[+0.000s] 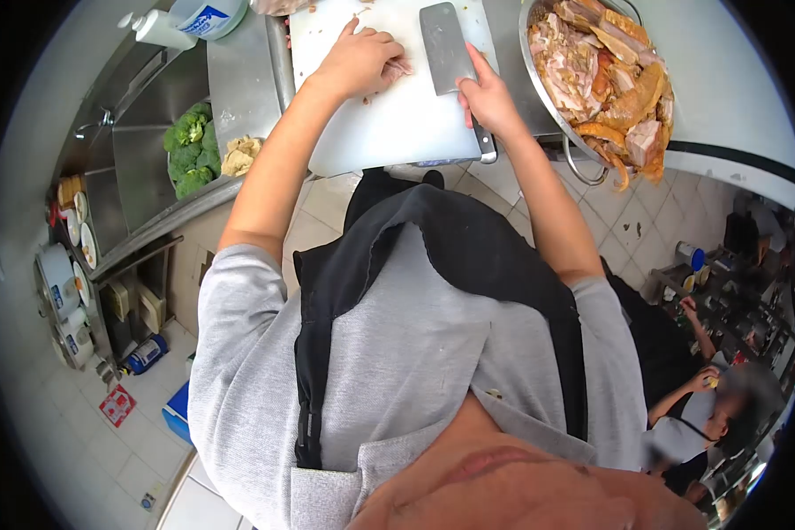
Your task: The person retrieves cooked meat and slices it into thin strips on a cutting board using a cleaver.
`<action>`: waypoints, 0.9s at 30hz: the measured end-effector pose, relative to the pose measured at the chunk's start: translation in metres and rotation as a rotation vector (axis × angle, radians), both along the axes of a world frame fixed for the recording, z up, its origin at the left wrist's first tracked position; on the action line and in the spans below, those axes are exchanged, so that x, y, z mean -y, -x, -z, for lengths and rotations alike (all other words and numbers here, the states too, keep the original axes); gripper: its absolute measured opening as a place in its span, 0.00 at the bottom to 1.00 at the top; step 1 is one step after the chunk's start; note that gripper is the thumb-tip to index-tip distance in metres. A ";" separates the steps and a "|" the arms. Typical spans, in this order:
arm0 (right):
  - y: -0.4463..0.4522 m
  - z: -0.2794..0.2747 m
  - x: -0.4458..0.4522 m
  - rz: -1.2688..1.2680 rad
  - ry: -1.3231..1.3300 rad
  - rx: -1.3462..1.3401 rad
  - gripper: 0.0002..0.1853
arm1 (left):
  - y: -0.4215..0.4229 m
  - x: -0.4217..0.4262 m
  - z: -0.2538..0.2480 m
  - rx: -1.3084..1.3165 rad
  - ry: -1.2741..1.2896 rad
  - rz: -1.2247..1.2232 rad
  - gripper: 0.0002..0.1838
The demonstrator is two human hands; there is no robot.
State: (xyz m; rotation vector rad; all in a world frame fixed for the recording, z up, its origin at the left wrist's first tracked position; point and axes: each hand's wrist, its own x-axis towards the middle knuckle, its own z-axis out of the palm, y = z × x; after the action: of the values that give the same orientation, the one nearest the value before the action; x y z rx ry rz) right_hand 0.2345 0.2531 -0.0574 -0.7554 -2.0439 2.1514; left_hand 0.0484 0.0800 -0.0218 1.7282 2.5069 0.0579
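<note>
A wide cleaver (444, 51) with a black handle is in my right hand (488, 95), its blade flat over the right part of the white cutting board (389, 132). On the upper left of the board, my left hand (359, 62) rests with bent fingers round a small piece of pale meat (398, 72). Small meat scraps lie on the board near it. Just right of the board stands a metal bowl (567, 132) heaped with cut, browned meat (627, 93).
Broccoli (190, 150) lies in the sink at left, beside a pale yellowish lump (241, 155). A pump bottle (159, 28) and a plastic tub (208, 18) stand at the upper left. Other people (707, 415) are at the lower right.
</note>
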 end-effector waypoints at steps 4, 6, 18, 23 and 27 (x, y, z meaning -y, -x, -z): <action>0.002 -0.002 -0.005 -0.009 -0.015 0.026 0.39 | 0.000 -0.014 -0.001 -0.039 0.027 0.028 0.10; 0.001 -0.007 -0.004 -0.022 0.016 0.057 0.39 | 0.004 -0.022 0.004 -0.016 0.016 0.015 0.10; 0.000 -0.004 -0.010 -0.036 0.056 0.055 0.40 | 0.039 -0.006 -0.007 0.347 -0.079 -0.204 0.11; 0.001 -0.001 -0.012 -0.034 0.080 0.038 0.39 | 0.094 0.023 -0.034 0.928 -0.307 -0.240 0.12; -0.002 -0.005 -0.011 -0.035 0.070 0.038 0.40 | 0.144 0.025 -0.111 0.724 -0.607 -0.301 0.12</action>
State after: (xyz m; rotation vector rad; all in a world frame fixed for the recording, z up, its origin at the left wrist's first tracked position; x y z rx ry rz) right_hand 0.2364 0.2636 -0.0524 -0.7802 -2.0240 2.2559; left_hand -0.0957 0.0553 0.0893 1.1060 2.2372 1.3145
